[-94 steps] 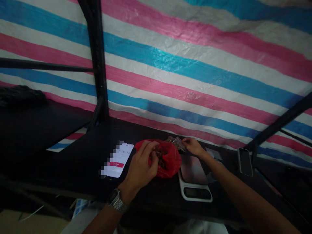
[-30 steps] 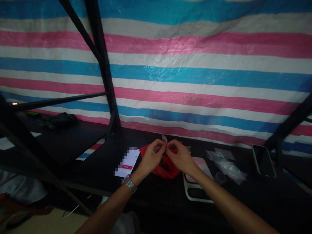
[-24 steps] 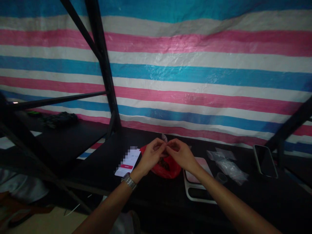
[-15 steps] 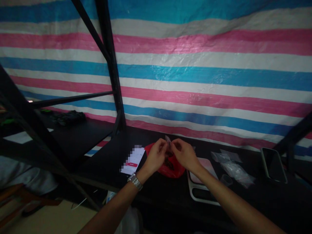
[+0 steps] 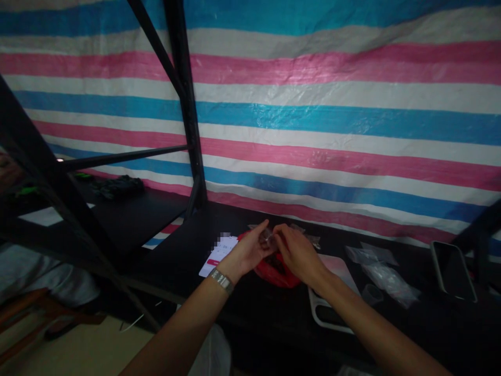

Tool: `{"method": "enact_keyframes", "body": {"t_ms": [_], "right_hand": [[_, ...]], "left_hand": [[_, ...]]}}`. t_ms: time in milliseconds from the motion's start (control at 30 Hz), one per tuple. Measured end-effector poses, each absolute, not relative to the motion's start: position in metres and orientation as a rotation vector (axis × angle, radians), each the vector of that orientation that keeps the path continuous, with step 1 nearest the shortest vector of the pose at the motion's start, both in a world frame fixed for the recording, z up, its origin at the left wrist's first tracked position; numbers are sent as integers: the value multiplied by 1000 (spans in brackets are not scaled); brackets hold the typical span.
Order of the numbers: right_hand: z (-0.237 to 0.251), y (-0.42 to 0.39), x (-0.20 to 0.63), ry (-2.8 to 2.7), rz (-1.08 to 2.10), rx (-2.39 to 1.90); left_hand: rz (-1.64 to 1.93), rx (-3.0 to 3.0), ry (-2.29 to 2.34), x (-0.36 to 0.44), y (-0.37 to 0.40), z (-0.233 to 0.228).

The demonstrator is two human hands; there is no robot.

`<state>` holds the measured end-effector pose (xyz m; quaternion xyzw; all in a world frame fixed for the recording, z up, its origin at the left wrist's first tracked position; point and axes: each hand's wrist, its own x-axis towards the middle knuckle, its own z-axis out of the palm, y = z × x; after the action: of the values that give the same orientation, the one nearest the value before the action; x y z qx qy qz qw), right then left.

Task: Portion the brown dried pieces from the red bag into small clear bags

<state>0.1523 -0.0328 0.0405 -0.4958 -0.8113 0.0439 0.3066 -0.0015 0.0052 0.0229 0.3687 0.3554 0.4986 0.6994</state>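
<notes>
Over a red plastic bag [image 5: 282,279] with dark bits inside, my two hands meet at a small clear plastic bag [image 5: 267,236]. My left hand [image 5: 250,250], a metal-banded watch on its wrist, is turned partly palm-up with the clear bag held at its fingers. From the other side, the bent fingers of my right hand [image 5: 295,253] pinch the same clear bag near its edge. What is in the clear bag is too small and dim to tell. Just right of the red bag sits a white scale [image 5: 332,318], partly covered by my right forearm.
Several clear bags [image 5: 391,277] and a round clear cup [image 5: 372,294] lie right of the scale, with a phone [image 5: 454,270] beyond. A white sheet or screen with a pink bar [image 5: 214,261] lies left. Black frame posts [image 5: 191,115] and a striped tarp [image 5: 332,125] stand behind.
My left hand has rolled more palm-up, thumb lifted. My right hand has come round the clear bag, which sits lower between them. The view has shifted slightly left.
</notes>
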Motion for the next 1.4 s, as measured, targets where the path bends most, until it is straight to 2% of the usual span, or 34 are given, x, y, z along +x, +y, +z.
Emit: {"method": "enact_keyframes", "body": {"t_ms": [133, 333, 500, 767, 1067, 1400], "right_hand": [[36, -29, 154, -2131, -84, -1437], [25, -29, 163, -2300, -70, -1389], [31, -36, 181, -2492, -249, -1409], [46, -37, 205, -2490, -466, -1586], [56, -42, 206, -2515, -431, -1650], [59, -44, 209, -2534, -343, -1616]], "left_hand": [[1218, 863, 808, 0, 14, 21], [1455, 1094, 889, 6, 28, 11], [1472, 1288, 898, 17, 27, 4], [1474, 1403, 886, 37, 14, -6], [1425, 1386, 869, 30, 18, 14], [1370, 1410, 803, 29, 16, 12]]}}
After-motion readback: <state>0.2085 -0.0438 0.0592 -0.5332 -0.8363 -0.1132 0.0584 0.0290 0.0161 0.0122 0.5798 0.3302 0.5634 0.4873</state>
